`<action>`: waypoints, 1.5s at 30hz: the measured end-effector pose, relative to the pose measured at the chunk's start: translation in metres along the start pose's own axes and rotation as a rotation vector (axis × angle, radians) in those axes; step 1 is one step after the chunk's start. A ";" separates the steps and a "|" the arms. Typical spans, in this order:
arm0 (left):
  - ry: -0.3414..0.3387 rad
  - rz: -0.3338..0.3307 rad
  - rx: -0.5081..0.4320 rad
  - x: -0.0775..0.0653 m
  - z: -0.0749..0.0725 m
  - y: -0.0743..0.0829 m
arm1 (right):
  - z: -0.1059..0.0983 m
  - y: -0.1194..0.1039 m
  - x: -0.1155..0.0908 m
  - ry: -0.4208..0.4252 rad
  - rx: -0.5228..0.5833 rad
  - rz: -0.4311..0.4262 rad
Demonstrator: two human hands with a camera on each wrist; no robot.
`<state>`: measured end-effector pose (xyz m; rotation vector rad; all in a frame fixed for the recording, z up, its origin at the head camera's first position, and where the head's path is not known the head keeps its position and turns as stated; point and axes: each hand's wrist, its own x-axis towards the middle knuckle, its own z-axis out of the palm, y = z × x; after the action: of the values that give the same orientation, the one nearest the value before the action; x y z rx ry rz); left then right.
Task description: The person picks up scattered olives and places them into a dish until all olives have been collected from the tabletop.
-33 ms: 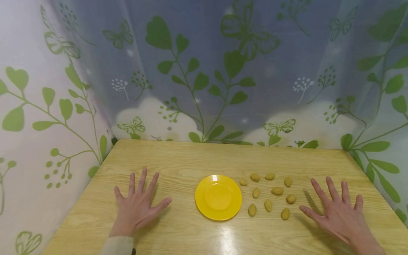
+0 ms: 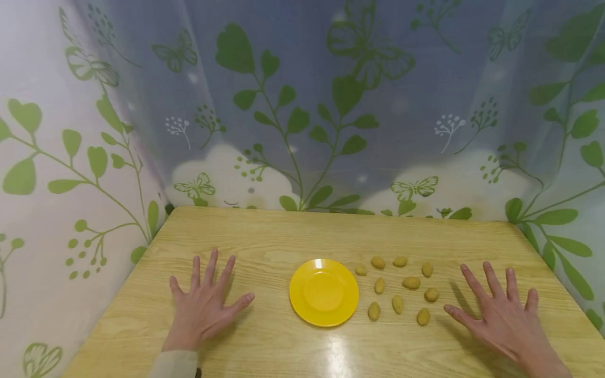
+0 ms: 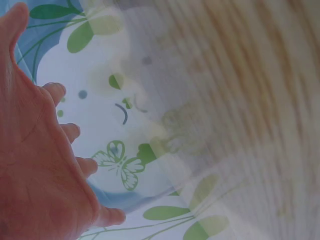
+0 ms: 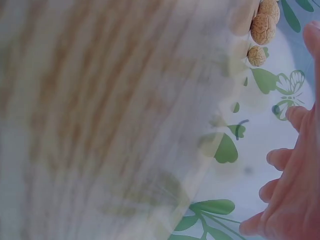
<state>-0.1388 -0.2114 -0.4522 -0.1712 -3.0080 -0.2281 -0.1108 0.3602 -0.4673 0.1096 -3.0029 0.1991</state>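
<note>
My left hand (image 2: 204, 308) is spread palm down over the left part of the table, fingers apart and holding nothing. On the right, my right hand (image 2: 508, 317) is spread the same way, its thumb pointing toward a group of walnuts (image 2: 411, 283). Several of these brown, wrinkled nuts lie scattered between that hand and a round yellow plate (image 2: 350, 292). The plate sits flat near the middle, with no nuts on it. A few walnuts (image 4: 263, 29) also show at the top of the right wrist view, beyond the spread fingers (image 4: 280, 159).
The wooden table (image 2: 264, 236) has a pale grain and a bright glare in front of the plate. Behind it and along both sides hangs a curtain (image 2: 302, 131) printed with leaves and butterflies. A light sleeve (image 2: 175, 363) covers the left wrist.
</note>
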 end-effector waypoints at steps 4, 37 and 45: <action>-0.005 -0.002 -0.001 0.000 0.000 0.000 | 0.001 0.000 -0.001 -0.012 0.009 0.000; -0.167 0.057 -0.595 0.018 0.008 0.047 | 0.007 -0.032 -0.001 0.104 0.357 -0.206; -0.211 0.091 -0.611 0.021 0.014 0.061 | 0.010 -0.039 0.000 0.197 0.444 -0.319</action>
<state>-0.1536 -0.1471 -0.4550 -0.4037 -3.0130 -1.1800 -0.1093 0.3205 -0.4717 0.5688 -2.6466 0.7829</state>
